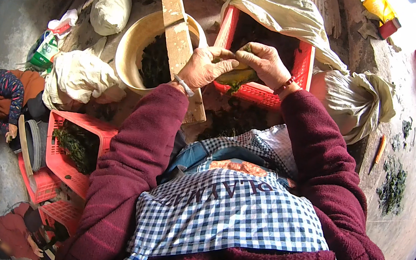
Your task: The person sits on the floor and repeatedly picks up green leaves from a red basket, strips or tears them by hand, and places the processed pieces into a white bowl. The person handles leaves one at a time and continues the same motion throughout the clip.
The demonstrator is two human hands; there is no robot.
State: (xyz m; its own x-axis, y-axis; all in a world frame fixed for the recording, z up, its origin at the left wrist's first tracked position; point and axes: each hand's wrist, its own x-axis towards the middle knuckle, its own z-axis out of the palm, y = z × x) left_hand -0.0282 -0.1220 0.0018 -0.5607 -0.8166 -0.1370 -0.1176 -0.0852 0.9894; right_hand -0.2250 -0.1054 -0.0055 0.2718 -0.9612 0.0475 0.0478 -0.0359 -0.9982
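Note:
My left hand [202, 69] and my right hand [268, 66] meet in front of me, fingertips nearly touching. Both are closed, thumb against fingers, on a yellow-green leafy piece [243, 76] whose exact kind I cannot make out. It hangs just below the fingers, over the near edge of a red plastic crate [303, 63] with dark leafy stuff inside. Left of it stands a cream-coloured tub [128, 56] holding dark green leaves [156, 63]. A worn wooden board [175, 33] lies across that tub, and my left wrist is above its near part.
Pale cloth [280, 10] drapes over the crate's far side. Tied white sacks [112, 4] stand at the left, near a tipped red crate of greens [74, 147]. An orange-handled tool [380, 149] and scattered leaves [392, 185] lie on the right floor. Another person [11, 91] works at far left.

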